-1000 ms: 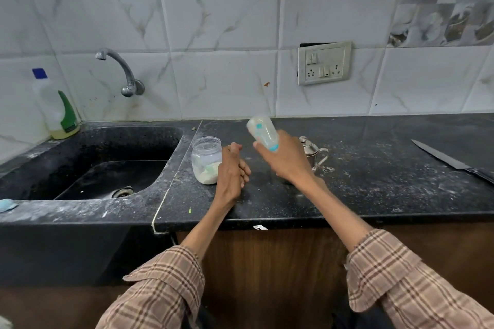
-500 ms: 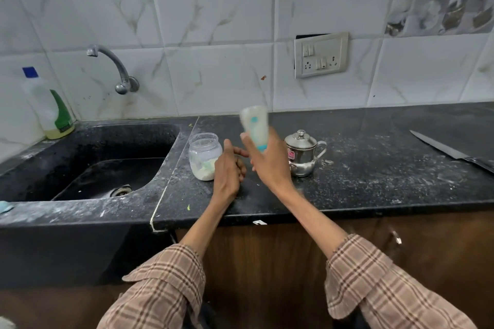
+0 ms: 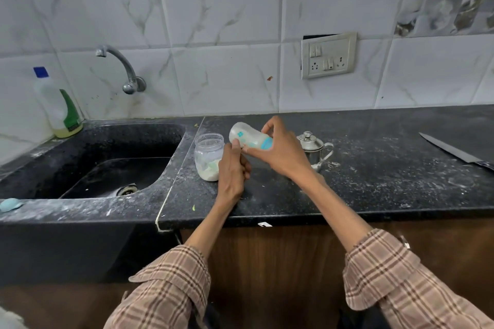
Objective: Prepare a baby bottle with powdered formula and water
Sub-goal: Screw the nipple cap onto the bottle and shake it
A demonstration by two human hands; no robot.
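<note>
Both hands meet just right of the powder jar (image 3: 208,157): the right hand (image 3: 283,153) grips the tilted baby bottle (image 3: 250,139) above the desk (image 3: 374,168), the left hand (image 3: 234,165) touches it with curled fingers, so mixing seems underway, and a firm hold comes next.

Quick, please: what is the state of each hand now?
Left hand: fingers curled, thumb touches the bottle; whether it holds anything cannot be told.
Right hand: holds the bottle, tilted.

On the counter (image 3: 374,168), the jar (image 3: 208,157) stands right of the sink (image 3: 107,168), left of the kettle (image 3: 314,151).
</note>
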